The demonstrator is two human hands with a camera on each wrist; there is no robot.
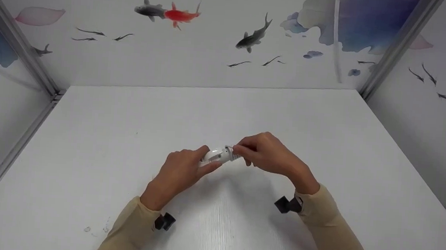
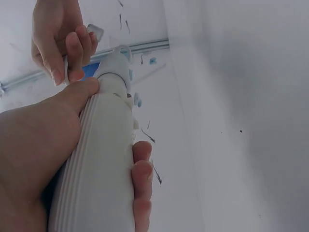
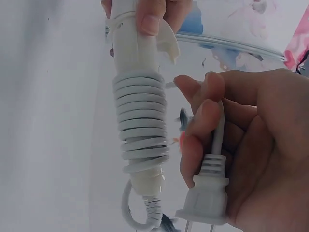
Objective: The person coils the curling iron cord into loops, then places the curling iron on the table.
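Note:
A white rod-shaped corded appliance point(image 1: 216, 155), perhaps a hair styling iron, is held tilted above the table. My left hand point(image 1: 182, 167) grips its body, with the thumb along one side and the fingers round the other in the left wrist view. White power cord point(image 3: 142, 116) is wound in several turns round the narrower end. My right hand point(image 1: 270, 153) holds the free stretch of cord in curled fingers beside the coil. From that hand the two-pin plug point(image 3: 205, 198) hangs down. The appliance's far end is hidden by the left hand in the head view.
The white tabletop point(image 1: 88, 139) lies beneath both hands. Printed panels with fish and petals point(image 1: 204, 53) stand behind it and at both sides, joined by metal corner posts point(image 1: 401, 47). Each sleeve carries a small black wrist camera point(image 1: 283, 204).

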